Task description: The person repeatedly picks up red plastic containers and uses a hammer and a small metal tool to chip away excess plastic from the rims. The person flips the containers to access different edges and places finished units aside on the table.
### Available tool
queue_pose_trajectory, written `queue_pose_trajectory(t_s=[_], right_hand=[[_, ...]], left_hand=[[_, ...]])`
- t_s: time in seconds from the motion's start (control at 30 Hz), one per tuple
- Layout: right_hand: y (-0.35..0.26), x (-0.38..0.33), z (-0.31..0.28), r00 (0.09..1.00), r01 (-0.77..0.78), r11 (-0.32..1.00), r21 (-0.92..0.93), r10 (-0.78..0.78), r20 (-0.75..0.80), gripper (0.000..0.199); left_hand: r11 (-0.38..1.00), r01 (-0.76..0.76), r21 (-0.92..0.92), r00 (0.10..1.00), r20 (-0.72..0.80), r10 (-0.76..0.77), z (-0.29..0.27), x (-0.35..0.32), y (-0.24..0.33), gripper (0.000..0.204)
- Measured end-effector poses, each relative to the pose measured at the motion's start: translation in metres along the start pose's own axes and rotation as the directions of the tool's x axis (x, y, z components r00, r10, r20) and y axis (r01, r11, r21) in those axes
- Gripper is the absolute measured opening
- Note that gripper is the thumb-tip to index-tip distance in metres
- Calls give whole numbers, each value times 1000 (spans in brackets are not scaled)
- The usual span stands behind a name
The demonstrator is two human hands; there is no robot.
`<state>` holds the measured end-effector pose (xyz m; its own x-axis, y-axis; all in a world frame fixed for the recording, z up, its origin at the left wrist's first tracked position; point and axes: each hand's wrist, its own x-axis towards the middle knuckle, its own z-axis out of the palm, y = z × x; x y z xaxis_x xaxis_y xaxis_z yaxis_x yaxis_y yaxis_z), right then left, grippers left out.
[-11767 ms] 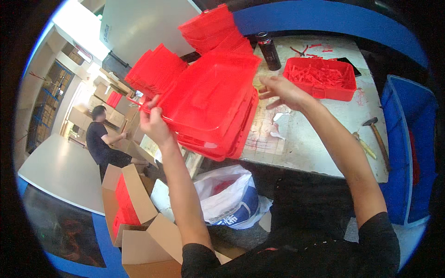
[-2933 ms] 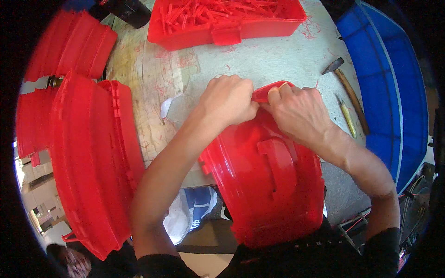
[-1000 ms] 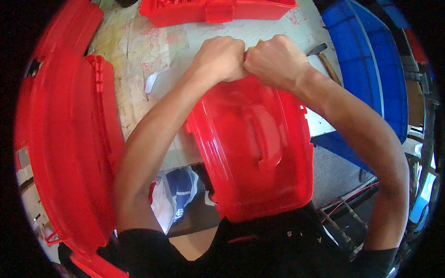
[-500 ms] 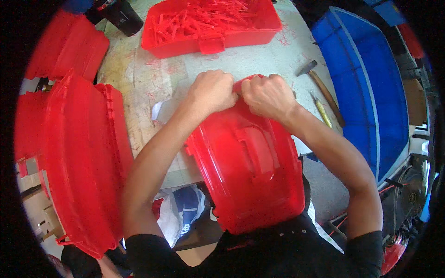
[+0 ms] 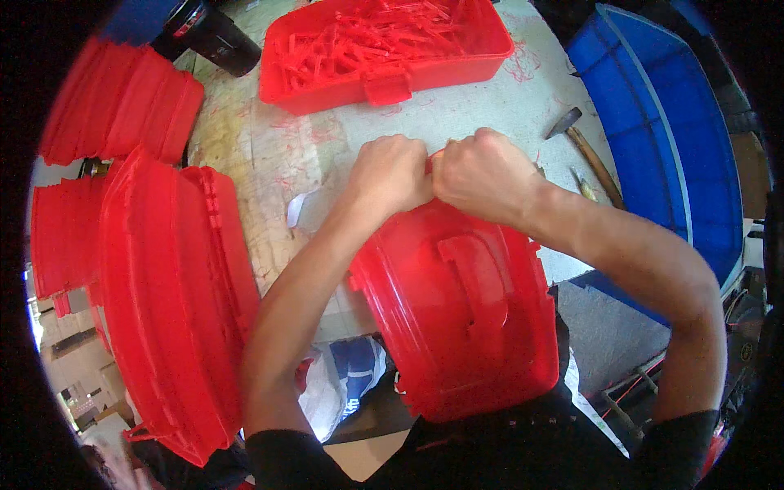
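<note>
A glossy red plastic lid [image 5: 416, 286], with a raised handle shape [image 5: 480, 282] moulded in its middle, lies tilted between the table and my body. Its near end rests against my dark shirt. My left hand [image 5: 392, 173] is closed over the lid's far edge. Right beside it, my right hand [image 5: 483, 173] grips that same edge in a fist, knuckles up. The fingertips of both hands are hidden beneath. Beyond my hands stands a red box [image 5: 327, 101] filled with red plastic strips [image 5: 376, 41].
Stacked red plastic parts [image 5: 163, 302] rise at the left, with more stacks [image 5: 122, 102] behind. A black cup [image 5: 216, 41] stands far left. On the right lie a hammer [image 5: 592, 155] and a yellowish tool [image 5: 586, 188], beside a blue bin [image 5: 653, 122]. Red shavings litter the table [image 5: 245, 155].
The whole view has shifted, so most things appear farther right and slightly lower. Both hands keep their hold on the lid's far edge. My right elbow sits farther out to the right.
</note>
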<state>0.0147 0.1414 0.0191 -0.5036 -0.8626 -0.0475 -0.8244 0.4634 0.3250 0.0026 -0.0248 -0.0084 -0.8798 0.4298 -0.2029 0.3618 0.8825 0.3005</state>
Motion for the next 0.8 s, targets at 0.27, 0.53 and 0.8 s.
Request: queue_pose_trajectory(t_s=[0.27, 0.53, 0.8], right_hand=[[-6, -2, 13, 950, -292, 940, 175, 307, -64, 11], [-14, -9, 32, 918, -357, 915, 190, 381, -112, 12], [48, 15, -50, 948, -221, 746, 629, 14, 317, 27]], left_hand=[[999, 50, -15, 999, -6, -50, 3, 3, 1, 24], [998, 58, 4, 998, -23, -58, 1, 3, -1, 28], [729, -211, -651, 950, 39, 309, 0, 3, -32, 55]])
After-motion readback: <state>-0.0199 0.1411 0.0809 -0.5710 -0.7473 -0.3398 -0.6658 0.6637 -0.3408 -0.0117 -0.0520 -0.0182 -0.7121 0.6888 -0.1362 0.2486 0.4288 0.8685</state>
